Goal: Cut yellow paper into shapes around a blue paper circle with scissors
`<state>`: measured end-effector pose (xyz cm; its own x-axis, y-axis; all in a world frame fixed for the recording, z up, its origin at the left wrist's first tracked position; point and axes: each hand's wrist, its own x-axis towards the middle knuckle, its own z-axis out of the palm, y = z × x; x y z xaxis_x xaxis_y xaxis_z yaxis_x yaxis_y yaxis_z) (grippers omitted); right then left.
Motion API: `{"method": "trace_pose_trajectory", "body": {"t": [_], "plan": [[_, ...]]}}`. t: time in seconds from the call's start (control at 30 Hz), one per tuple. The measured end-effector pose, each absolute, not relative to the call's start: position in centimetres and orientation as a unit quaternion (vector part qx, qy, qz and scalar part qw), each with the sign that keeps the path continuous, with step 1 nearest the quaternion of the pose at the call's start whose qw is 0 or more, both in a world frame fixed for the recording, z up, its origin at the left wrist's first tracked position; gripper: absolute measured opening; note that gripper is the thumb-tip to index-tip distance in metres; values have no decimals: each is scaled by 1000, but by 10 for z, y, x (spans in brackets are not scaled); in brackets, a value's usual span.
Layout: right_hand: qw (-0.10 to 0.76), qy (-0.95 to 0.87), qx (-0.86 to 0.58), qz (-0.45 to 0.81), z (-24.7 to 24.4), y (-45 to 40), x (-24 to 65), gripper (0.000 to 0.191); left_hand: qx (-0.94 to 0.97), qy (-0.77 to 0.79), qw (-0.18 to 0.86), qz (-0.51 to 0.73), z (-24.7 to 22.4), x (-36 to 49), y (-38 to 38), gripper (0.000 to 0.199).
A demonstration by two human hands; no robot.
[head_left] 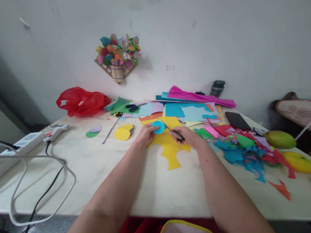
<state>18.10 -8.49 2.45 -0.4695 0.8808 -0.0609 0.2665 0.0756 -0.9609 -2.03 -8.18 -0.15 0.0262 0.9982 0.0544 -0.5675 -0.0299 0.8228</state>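
A round blue paper disc (158, 127) is pinched in my left hand (146, 133). My right hand (183, 135) grips a pair of dark-handled scissors (178, 134), whose blades point up and left toward the disc's edge. Beneath both hands lies a yellow paper sheet (170, 161) with curved pieces cut out of its border. Left of my left hand, yellow paper circles (122, 133) overlap on the table, and farther left rest a green circle (92, 134) and a pale purple one (96, 128).
Coloured scraps (233, 153) and a black phone (237, 121) lie at the right, near mangoes (280, 139). A red plastic bag (82, 101) and second scissors (133, 108) sit at the back left. Cables loop beside a power strip (27, 142). Stacked paper (197, 111) lies behind.
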Motion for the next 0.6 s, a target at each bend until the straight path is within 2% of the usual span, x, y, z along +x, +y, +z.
{"method": "trace_pose_trajectory", "body": {"t": [0.6], "plan": [[303,-684,-400,530,16,-77,184,42,360,317,614,627,-3,-22,-80,19]]}}
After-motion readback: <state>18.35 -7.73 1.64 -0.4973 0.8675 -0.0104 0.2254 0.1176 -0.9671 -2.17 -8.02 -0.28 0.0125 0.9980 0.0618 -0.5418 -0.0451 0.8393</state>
